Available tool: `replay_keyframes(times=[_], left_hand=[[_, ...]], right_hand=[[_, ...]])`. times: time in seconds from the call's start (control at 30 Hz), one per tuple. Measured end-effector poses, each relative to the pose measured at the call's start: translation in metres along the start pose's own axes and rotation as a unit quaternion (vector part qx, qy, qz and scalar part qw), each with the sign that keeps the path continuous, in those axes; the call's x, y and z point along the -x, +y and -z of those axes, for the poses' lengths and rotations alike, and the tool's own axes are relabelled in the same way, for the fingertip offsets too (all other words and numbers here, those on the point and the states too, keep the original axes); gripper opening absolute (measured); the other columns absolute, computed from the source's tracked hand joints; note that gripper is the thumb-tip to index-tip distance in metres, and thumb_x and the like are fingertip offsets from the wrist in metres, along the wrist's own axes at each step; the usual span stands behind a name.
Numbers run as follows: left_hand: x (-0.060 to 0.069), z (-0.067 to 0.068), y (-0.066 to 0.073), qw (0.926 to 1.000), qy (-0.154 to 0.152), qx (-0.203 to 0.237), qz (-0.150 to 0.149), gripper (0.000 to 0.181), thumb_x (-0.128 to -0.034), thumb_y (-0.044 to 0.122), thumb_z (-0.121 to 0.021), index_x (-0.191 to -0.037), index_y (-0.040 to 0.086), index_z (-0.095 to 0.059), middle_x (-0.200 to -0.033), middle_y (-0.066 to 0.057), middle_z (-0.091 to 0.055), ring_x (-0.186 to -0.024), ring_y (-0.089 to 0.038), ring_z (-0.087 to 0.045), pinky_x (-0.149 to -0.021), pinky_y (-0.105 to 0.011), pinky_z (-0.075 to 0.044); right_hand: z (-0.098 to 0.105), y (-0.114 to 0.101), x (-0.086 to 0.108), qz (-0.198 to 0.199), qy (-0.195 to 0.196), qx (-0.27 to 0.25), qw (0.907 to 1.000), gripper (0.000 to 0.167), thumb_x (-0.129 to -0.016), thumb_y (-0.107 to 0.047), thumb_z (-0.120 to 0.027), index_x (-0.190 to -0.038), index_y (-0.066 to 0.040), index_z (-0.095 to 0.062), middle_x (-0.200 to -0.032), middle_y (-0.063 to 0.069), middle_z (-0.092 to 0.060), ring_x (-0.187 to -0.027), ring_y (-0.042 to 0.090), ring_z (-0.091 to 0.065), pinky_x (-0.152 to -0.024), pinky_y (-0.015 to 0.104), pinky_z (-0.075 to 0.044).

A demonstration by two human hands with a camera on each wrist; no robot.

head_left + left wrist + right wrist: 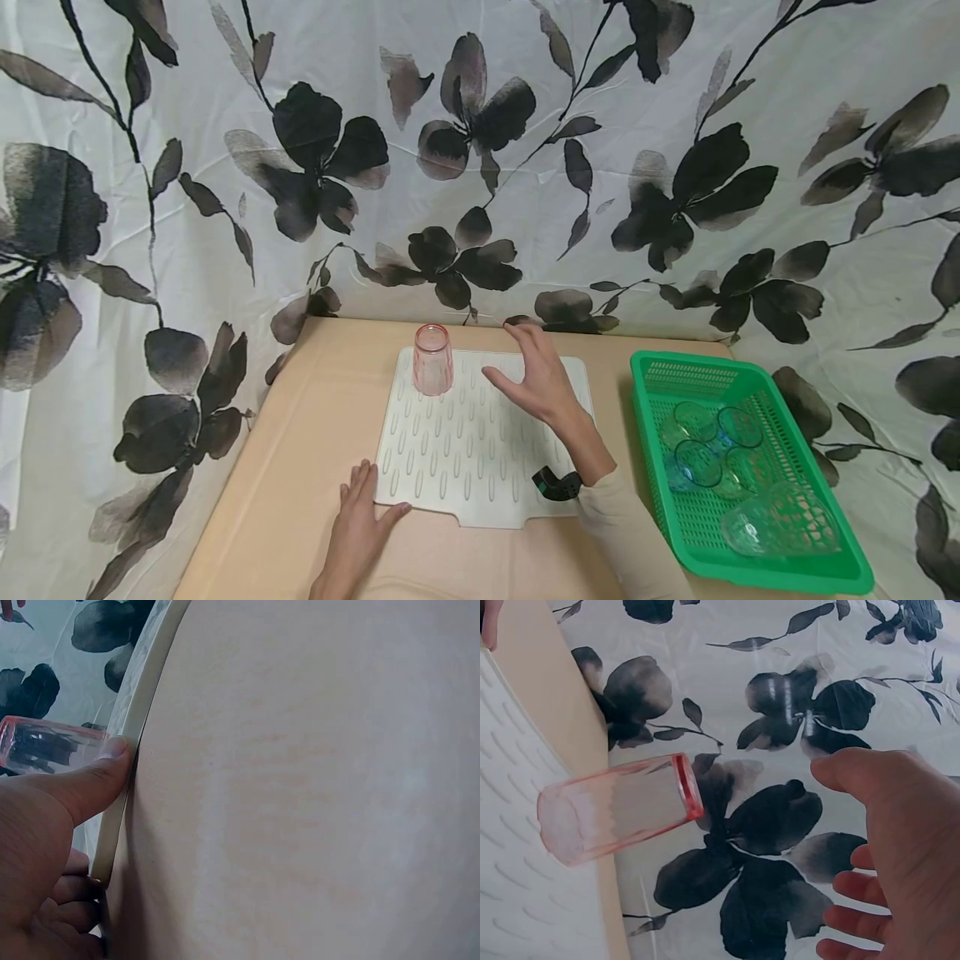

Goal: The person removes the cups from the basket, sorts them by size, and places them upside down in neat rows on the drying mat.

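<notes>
A pink-tinted clear glass (pixel 432 360) (pixel 52 746) (pixel 619 810) stands upside down, thick end up, at the back left of a white ribbed mat (pixel 468 450) (pixel 154 667) (pixel 517 862). My left hand (pixel 356 533) (pixel 45 817) lies at the mat's front left corner, its thumb on the front edge. Over the mat's back right part is my right hand (pixel 536 379) (pixel 907 847), thumb and fingers spread, holding nothing. A gap separates it from the glass.
To the right of the mat stands a green basket (pixel 761 569) with several clear glasses (pixel 780 517) inside, some upright and some lying down. A beige cover (pixel 292 433) lies under the mat. Floral cloth (pixel 570 200) hangs behind and at both sides.
</notes>
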State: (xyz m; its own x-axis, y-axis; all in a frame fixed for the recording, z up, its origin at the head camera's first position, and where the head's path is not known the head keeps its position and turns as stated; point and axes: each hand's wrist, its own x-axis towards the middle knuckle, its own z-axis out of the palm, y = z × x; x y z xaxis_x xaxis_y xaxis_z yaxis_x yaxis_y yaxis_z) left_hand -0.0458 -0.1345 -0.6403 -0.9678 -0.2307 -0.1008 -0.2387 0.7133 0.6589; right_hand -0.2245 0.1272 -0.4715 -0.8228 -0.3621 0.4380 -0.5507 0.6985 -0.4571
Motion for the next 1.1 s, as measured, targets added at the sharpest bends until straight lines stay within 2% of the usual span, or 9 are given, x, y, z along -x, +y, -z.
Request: replay_keyframes(times=[0.17,0.3,0.53,0.67,0.9,1.1], left_hand=[[-0.001,-0.002,0.002,1.0,0.005,0.003,0.001,0.099,-0.0829,0.04,-0.078,-0.153,-0.008,-0.028,-0.164,-0.029,-0.018,-0.154,-0.045,-0.012,-0.128,-0.06,-0.008],[-0.002,-0.004,0.004,0.9999,-0.004,0.002,0.013,0.1,-0.0835,0.042,-0.078,-0.154,-0.007,-0.026,-0.165,-0.027,-0.015,-0.155,-0.043,-0.009,-0.129,-0.059,-0.006],[-0.003,-0.008,0.006,0.9999,0.005,-0.007,0.013,0.101,-0.0822,0.043,-0.078,-0.154,-0.007,-0.028,-0.164,-0.028,-0.017,-0.154,-0.044,-0.012,-0.128,-0.06,-0.008],[-0.004,-0.008,0.008,0.9998,0.003,-0.012,0.016,0.101,-0.0829,0.044,-0.077,-0.154,-0.007,-0.026,-0.165,-0.027,-0.016,-0.154,-0.043,-0.01,-0.129,-0.059,-0.007],[-0.005,-0.008,0.012,0.9996,-0.001,-0.015,0.025,0.1,-0.0838,0.043,-0.077,-0.154,-0.006,-0.026,-0.165,-0.026,-0.015,-0.155,-0.042,-0.01,-0.129,-0.058,-0.007],[-0.007,-0.012,0.015,0.9995,0.003,-0.012,0.029,0.101,-0.0831,0.044,-0.077,-0.155,-0.005,-0.025,-0.165,-0.026,-0.015,-0.155,-0.042,-0.01,-0.129,-0.057,-0.007]], right_hand=[[0.009,0.006,0.009,0.021,0.025,0.011,0.9994,0.071,-0.086,-0.044,-0.075,-0.143,-0.008,-0.053,-0.141,0.013,-0.053,-0.134,0.031,-0.048,-0.11,0.053,-0.049],[0.016,0.013,0.016,0.036,0.048,0.012,0.9981,0.067,-0.086,-0.04,-0.077,-0.14,-0.007,-0.056,-0.139,0.013,-0.056,-0.131,0.032,-0.052,-0.108,0.052,-0.05],[0.027,0.026,0.027,0.041,0.074,0.0,0.9964,0.051,-0.088,-0.03,-0.076,-0.13,-0.005,-0.061,-0.129,0.013,-0.061,-0.124,0.031,-0.056,-0.106,0.05,-0.051],[0.034,0.032,0.033,0.046,0.095,-0.005,0.9944,0.043,-0.088,-0.024,-0.076,-0.123,-0.003,-0.064,-0.122,0.014,-0.064,-0.117,0.031,-0.06,-0.1,0.05,-0.055],[0.044,0.048,0.043,0.066,0.134,-0.009,0.9888,0.026,-0.085,-0.008,-0.075,-0.109,-0.001,-0.066,-0.106,0.012,-0.066,-0.096,0.028,-0.063,-0.08,0.042,-0.058],[0.052,0.065,0.055,0.066,0.169,0.008,0.9833,0.022,-0.083,-0.004,-0.073,-0.104,0.0,-0.066,-0.099,0.014,-0.066,-0.089,0.027,-0.062,-0.074,0.038,-0.055]])
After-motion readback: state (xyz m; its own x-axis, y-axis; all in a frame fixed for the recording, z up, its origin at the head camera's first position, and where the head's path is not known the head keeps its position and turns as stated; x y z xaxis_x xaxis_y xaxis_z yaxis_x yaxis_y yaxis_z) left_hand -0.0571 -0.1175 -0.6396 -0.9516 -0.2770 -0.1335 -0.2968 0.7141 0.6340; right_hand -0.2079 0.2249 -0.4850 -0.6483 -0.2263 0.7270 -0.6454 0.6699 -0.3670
